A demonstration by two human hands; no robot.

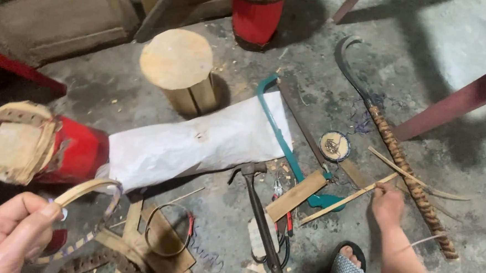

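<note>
While the head view looks down at a concrete floor, the left hand at lower left grasps a bent cane hoop between thumb and fingers. At lower right, the right hand pinches the end of a thin bamboo strip lying across a teal hacksaw. A hammer lies at lower centre and a wrapped-handle sickle just right of the right hand.
</note>
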